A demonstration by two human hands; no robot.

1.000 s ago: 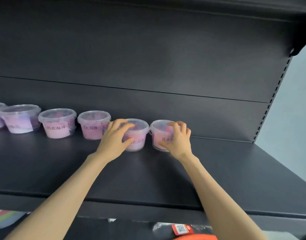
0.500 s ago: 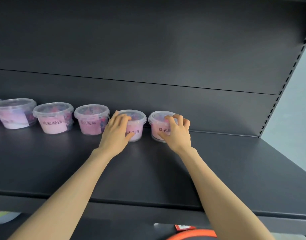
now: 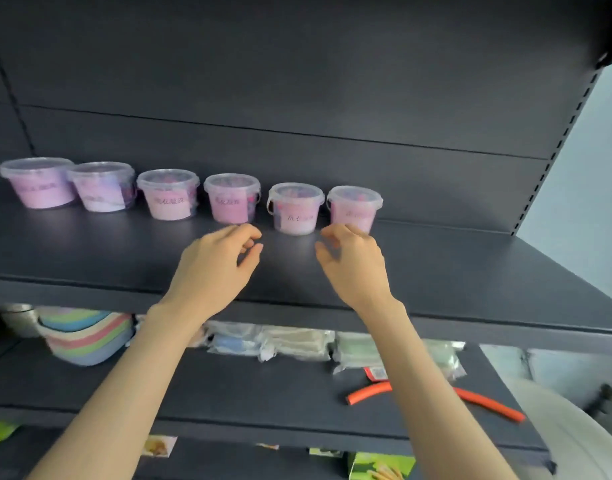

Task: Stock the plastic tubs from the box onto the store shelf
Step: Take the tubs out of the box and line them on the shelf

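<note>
Left hand [image 3: 217,268] and right hand [image 3: 356,265] hover over shelf [image 3: 470,271], between tub row and front edge. Fingers loosely curled, grasping nothing.

Six lidded pink plastic tubs [image 3: 295,209] stand upright in row along back edge. Rightmost tub [image 3: 354,207] just beyond right hand.

Lower shelf [image 3: 263,393]: stacked pastel bowls [image 3: 86,336] at left, clear packets [image 3: 290,344] at back, orange tube [image 3: 370,392] toward right.

Six tubs [image 3: 232,199] in row on shelf [image 3: 470,271]; left hand [image 3: 214,268], right hand [image 3: 356,265] near, fingers loosely curled.
</note>
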